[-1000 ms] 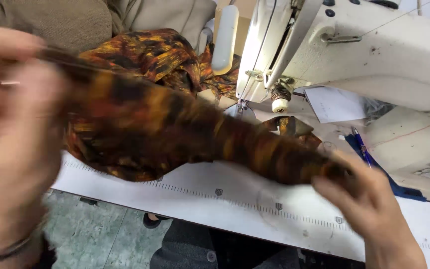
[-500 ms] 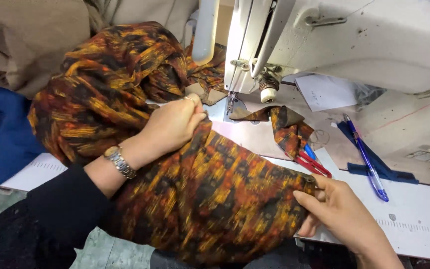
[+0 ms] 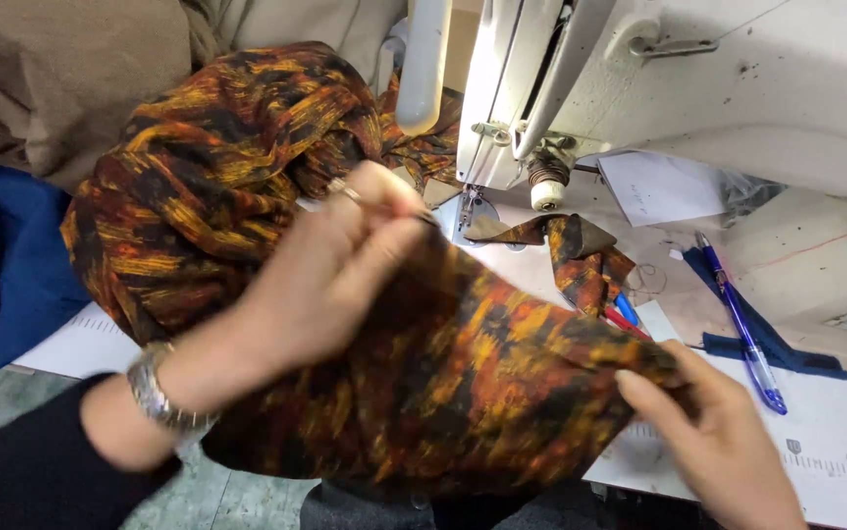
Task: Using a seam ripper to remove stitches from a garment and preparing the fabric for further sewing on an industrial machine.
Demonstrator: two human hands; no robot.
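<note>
Patterned orange-brown fabric [image 3: 423,383] drapes over the white desk [image 3: 836,442] beside a sewing machine [image 3: 698,88]; both hands (left [image 3: 335,275], right [image 3: 718,442]) pinch its edge; a blue pen [image 3: 742,324] lies nearby.

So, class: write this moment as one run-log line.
left hand: pinching patterned fabric | right hand: gripping fabric edge | sewing machine: behind | blue pen: on table

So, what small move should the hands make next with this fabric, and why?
Probably slide the edge pinched by the left hand toward the presser foot of the sewing machine. The patterned fabric is held taut between it and the right hand, and that edge lies just short of the foot.
</note>
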